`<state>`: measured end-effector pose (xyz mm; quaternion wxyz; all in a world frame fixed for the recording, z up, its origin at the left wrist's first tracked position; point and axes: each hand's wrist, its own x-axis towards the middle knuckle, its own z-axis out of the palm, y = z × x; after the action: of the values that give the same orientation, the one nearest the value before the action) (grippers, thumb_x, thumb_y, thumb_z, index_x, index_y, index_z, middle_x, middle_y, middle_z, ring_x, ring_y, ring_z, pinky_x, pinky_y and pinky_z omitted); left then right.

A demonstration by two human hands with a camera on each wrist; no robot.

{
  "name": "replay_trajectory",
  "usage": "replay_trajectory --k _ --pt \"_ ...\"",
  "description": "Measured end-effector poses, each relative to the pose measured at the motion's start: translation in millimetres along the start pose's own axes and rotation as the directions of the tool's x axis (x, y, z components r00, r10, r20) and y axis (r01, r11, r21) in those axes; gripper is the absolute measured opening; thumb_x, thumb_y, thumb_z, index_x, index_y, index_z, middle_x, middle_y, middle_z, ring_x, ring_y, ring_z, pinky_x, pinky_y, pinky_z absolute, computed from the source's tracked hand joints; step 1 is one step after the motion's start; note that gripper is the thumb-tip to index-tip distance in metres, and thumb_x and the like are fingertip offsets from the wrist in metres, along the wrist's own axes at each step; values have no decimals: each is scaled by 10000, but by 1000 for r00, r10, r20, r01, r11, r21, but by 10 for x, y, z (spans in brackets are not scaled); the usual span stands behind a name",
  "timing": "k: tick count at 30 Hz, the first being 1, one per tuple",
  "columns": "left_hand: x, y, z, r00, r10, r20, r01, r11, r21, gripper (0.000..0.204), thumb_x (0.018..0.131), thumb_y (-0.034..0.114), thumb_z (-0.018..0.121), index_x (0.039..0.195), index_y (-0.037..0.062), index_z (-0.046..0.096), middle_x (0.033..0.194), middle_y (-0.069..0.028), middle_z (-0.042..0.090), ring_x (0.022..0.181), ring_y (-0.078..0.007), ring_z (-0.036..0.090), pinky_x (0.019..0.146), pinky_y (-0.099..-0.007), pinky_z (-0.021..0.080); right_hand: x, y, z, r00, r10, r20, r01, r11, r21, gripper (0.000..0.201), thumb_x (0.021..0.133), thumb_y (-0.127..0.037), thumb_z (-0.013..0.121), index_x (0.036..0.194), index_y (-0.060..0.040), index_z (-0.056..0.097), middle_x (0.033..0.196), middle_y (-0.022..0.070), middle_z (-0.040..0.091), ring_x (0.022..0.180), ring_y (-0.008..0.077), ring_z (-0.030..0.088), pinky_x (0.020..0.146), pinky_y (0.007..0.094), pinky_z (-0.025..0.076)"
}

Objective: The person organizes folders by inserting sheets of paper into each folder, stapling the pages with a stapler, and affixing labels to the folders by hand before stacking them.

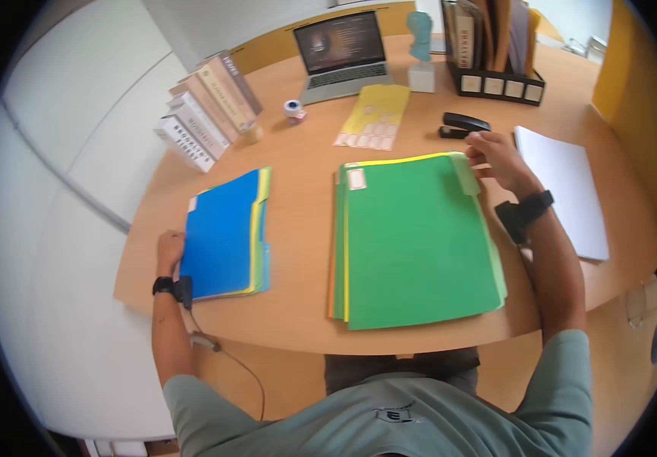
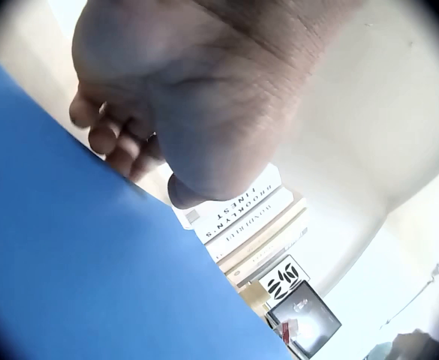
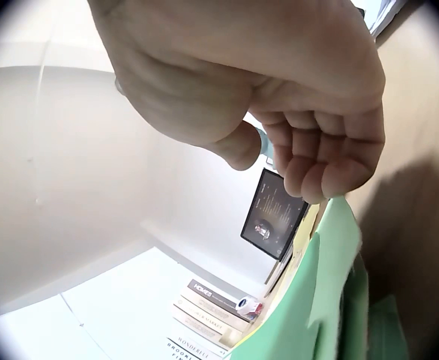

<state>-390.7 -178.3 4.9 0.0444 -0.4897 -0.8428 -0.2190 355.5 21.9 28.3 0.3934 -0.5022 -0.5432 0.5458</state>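
On the left of the table lies a stack of folders with a blue folder (image 1: 220,232) on top; yellow and light-blue edges show under it. My left hand (image 1: 171,249) is at its left edge, fingers loosely bent and thumb apart in the left wrist view. In front of me lies a second stack, topped by a green folder (image 1: 420,244) with a white label (image 1: 356,179). At its upper right corner, my right hand (image 1: 498,161) has bent fingers, their tips right at a light green tab (image 3: 338,232). The right thumb stands away from the fingers.
White paper (image 1: 564,190) lies to the right, with a black stapler (image 1: 463,125) behind it. Farther back are a yellow label sheet (image 1: 374,118), a laptop (image 1: 344,57), a teal bust (image 1: 420,38) and a black file organizer (image 1: 500,85). Several books (image 1: 210,107) stand at the left.
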Motion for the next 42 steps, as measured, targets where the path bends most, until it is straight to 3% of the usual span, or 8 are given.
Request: replay_trajectory --k 2,7,10,12,15,34,39,42 --pt "74 193 49 977 152 -151 -138 985 99 307 966 256 574 893 -26 669 788 -115 645 754 -168 592 675 -358 481 -41 -37 -21 999 40 12 -40 999 -18 292 1000 -368 581 1026 -80 612 927 36 579 825 141 582 704 314 511" --pt "-116 2190 156 923 384 29 -317 800 -509 295 959 249 635 1062 -25 676 900 -55 668 857 -166 622 769 -309 496 -105 -119 -33 995 87 52 -75 977 -198 309 998 -358 591 1003 -49 600 863 43 591 753 154 609 679 320 551" --pt "-470 3226 318 752 643 146 -419 637 -648 388 933 272 669 1187 -21 645 1079 -94 660 1011 -203 612 916 -341 487 -264 -244 8 994 55 99 -35 980 -196 309 1002 -353 582 997 -44 595 856 46 596 759 162 623 718 342 583" --pt "-659 3669 363 564 756 333 -559 646 -520 703 829 439 775 1350 16 566 1415 -169 501 1283 -286 494 1057 -410 425 -362 -296 35 989 -2 148 20 993 -119 306 1005 -352 574 998 -46 593 882 52 597 814 164 630 758 360 596" --pt "-833 3948 661 360 806 469 -761 544 -352 972 729 575 805 1456 28 460 1562 -244 300 1442 -373 287 1176 -471 290 -408 -329 78 987 -9 159 34 987 -154 297 1003 -352 574 988 -56 590 922 58 590 894 168 621 773 372 597" --pt "-734 3825 1011 437 794 424 -722 590 -361 1217 644 734 770 1481 -55 373 1576 -318 228 1496 -427 158 1217 -482 203 -429 -482 220 986 -26 165 32 999 -33 475 955 -289 645 1302 11 525 1105 102 600 975 207 605 762 371 575" --pt "-722 3838 1063 487 806 336 -730 587 -350 1156 712 745 717 1471 -61 386 1540 -319 299 1466 -423 247 1210 -464 225 -516 -676 427 951 -156 269 239 920 -310 568 953 -293 660 1377 37 478 1039 107 655 876 183 646 738 321 554" --pt "-610 3929 1037 577 807 123 -571 506 -646 960 858 647 647 1476 -41 388 1500 -283 399 1418 -385 359 1191 -431 269 -372 -832 547 902 -294 315 371 903 -219 601 985 -338 624 1416 34 432 1072 118 657 904 187 650 768 328 556"
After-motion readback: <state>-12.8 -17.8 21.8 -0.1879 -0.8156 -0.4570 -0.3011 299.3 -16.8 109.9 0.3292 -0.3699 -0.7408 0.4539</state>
